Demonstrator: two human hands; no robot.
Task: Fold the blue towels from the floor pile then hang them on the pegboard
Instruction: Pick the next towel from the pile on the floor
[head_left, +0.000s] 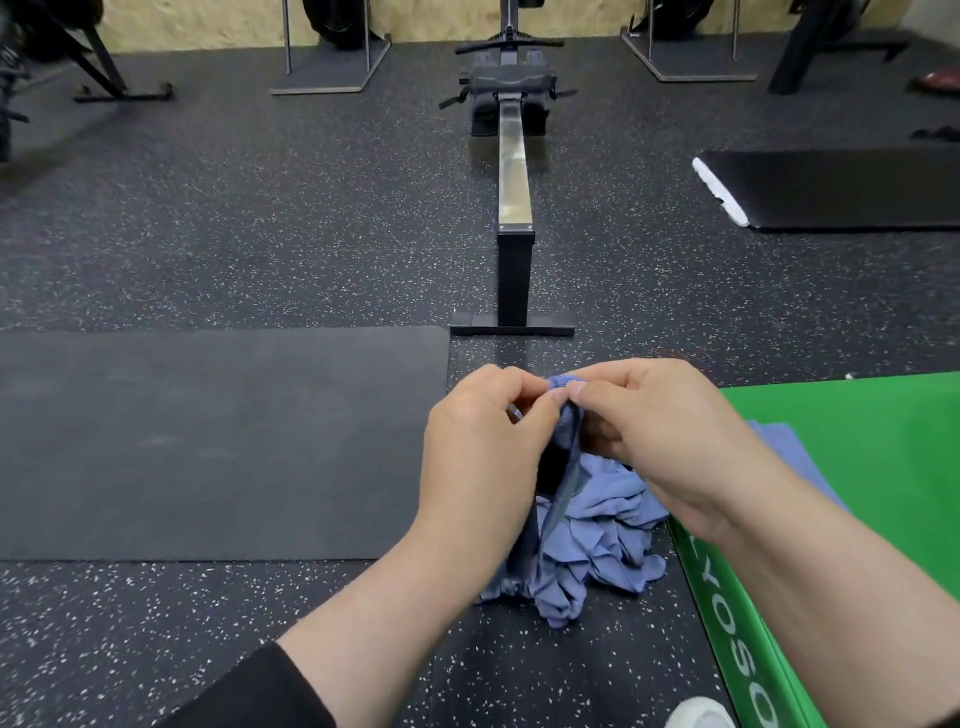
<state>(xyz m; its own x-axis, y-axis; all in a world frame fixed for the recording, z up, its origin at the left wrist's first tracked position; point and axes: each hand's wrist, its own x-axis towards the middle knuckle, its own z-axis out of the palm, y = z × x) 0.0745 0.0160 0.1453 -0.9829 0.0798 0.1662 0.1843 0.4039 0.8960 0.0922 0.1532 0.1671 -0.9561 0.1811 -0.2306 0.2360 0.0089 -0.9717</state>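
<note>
Held towel: a blue, soft cloth towel (566, 431) hangs in a narrow bunched strip from the pinched top edge; its lower end runs down to the pile, partly hidden behind the left wrist.
Left hand: the left hand (483, 441) is closed in a thumb-and-finger pinch on the towel's top edge; the contact is partly covered by its curled fingers.
Right hand: the right hand (665, 436) pinches the same edge, its fingertips touching those of the left; the palm side is out of sight.
Floor pile: a crumpled heap of blue towels (597, 545) lies on the black speckled rubber floor (260, 234), directly below the hands; the number of towels cannot be told.
Second cloth: a flat blue cloth (795, 452) lies on the green box, mostly hidden by the right forearm.
Green box: a green box with white lettering (857, 467) stands just right of the pile, cut off by the frame edge.
Mat: a dark grey floor mat (208, 441) lies left of the pile.
Rowing machine: a black rowing machine with a metal rail (514, 197) stands beyond the hands.
</note>
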